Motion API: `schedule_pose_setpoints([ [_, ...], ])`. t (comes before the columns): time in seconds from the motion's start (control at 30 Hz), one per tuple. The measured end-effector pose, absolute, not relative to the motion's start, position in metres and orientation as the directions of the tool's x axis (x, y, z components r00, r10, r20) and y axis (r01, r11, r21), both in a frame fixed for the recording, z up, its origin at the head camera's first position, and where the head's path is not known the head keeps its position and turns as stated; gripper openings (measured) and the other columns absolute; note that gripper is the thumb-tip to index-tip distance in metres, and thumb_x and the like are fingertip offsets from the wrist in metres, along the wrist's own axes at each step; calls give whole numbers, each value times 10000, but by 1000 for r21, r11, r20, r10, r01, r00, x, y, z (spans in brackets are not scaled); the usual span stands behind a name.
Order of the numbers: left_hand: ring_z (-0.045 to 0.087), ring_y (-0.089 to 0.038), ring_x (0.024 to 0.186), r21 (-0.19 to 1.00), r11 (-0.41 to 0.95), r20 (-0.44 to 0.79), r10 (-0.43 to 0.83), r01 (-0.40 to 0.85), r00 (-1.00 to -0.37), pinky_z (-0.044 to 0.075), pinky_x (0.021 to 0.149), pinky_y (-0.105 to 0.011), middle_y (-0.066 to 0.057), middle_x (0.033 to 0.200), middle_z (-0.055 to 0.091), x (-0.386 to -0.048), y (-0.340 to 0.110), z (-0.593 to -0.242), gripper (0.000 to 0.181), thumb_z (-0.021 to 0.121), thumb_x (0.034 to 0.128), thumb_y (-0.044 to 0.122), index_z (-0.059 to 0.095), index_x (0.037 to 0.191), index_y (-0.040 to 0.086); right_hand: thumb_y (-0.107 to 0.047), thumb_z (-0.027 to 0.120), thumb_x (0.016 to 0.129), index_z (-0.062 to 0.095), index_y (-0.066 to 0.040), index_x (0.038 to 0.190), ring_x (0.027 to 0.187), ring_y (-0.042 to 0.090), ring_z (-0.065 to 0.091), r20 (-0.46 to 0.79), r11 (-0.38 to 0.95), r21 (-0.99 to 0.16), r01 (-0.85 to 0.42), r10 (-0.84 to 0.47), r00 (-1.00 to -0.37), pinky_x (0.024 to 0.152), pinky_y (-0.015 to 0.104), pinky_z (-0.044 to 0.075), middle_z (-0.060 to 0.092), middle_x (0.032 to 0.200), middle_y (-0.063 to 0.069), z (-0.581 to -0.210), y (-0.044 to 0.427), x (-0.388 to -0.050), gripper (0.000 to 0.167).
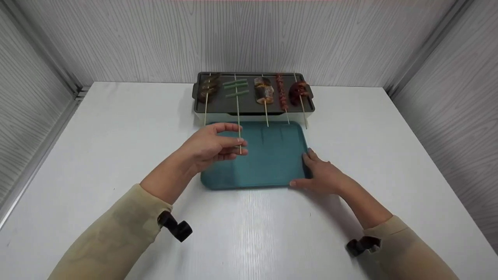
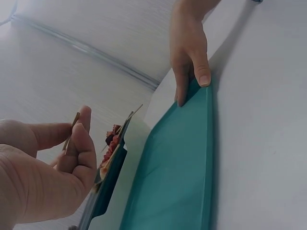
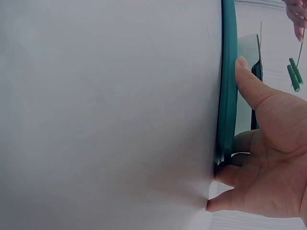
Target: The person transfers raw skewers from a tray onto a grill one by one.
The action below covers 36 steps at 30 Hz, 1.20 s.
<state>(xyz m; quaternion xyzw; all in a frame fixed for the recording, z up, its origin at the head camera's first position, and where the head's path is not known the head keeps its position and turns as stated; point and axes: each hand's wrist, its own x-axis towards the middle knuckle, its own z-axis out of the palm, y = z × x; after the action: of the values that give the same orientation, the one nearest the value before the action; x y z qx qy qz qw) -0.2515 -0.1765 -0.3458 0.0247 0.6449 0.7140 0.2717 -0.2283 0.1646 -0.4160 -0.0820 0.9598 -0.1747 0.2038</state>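
My left hand (image 1: 212, 146) pinches the bare lower end of a wooden skewer (image 1: 238, 116) between thumb and fingers. The skewer carries short green stick-like pieces (image 3: 294, 75), raised above the grill in the right wrist view. My right hand (image 1: 321, 173) holds the near right corner of a teal tray (image 1: 268, 167). Its thumb lies along the near rim and its fingers along the right side. The dark grill plate (image 1: 229, 104) stands just behind the tray. In the left wrist view, the skewer end (image 2: 72, 128) shows between my fingers.
On the grill lie a brown mushroom-like skewer (image 1: 210, 87), a fish-like skewer (image 1: 264, 93), a thin red skewer (image 1: 281, 93) and a dark red skewer (image 1: 298, 91). Their sticks overhang the front edge. Pale panels (image 1: 249, 39) enclose the white table (image 1: 249, 229).
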Motion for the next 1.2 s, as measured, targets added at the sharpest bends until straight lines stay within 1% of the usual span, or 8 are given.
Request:
schedule_pose_setpoints([
  [0.27,774,-171,909,931,-63,-311,381,-360,-871,583,772,-251,-137,1180,730,-272,-173,-342,446,637,1068,42,542,1501,77,-648,697,959,144,37,1676,1549,562,167,-360,924,-366,-107,-247,-899,1227,675,202,25,1757,237,-416,165,-228,1135],
  [0.5,763,-158,892,930,-77,-315,336,-359,-888,566,763,-258,-117,1167,733,-289,-171,-344,433,639,1072,63,562,1497,84,-659,701,951,155,29,1678,1550,558,171,-359,927,-362,-101,-239,-902,1227,670,206,37,1759,231,-417,165,-227,1140],
  [0.7,757,-161,877,923,-111,-325,290,-369,-900,551,753,-265,-119,1157,736,-302,-168,-346,452,653,1062,58,569,1506,60,-655,705,950,154,22,1681,1538,587,162,-357,924,-368,-100,-239,-903,1225,671,214,37,1760,231,-416,164,-228,1139],
  [0.83,757,-160,892,919,-110,-341,257,-378,-904,552,753,-265,-132,1202,734,-310,-165,-350,461,657,1060,62,569,1512,47,-652,700,955,158,26,1680,1538,586,171,-353,923,-370,-105,-245,-903,1222,677,213,42,1758,238,-416,165,-228,1131],
  [1.03,748,-178,959,912,-108,-364,231,-395,-902,543,751,-261,-152,1295,717,-321,-163,-356,440,667,1060,91,596,1493,53,-660,693,955,156,27,1680,1548,569,158,-357,926,-365,-101,-239,-903,1223,684,193,35,1758,236,-417,166,-228,1135],
  [1.2,737,-167,956,901,-133,-377,233,-413,-896,521,735,-257,-188,1394,668,-330,-160,-364,480,664,1061,88,557,1528,56,-653,693,959,156,40,1676,1548,557,185,-356,924,-366,-107,-246,-902,1222,679,211,35,1757,238,-417,167,-229,1132],
])
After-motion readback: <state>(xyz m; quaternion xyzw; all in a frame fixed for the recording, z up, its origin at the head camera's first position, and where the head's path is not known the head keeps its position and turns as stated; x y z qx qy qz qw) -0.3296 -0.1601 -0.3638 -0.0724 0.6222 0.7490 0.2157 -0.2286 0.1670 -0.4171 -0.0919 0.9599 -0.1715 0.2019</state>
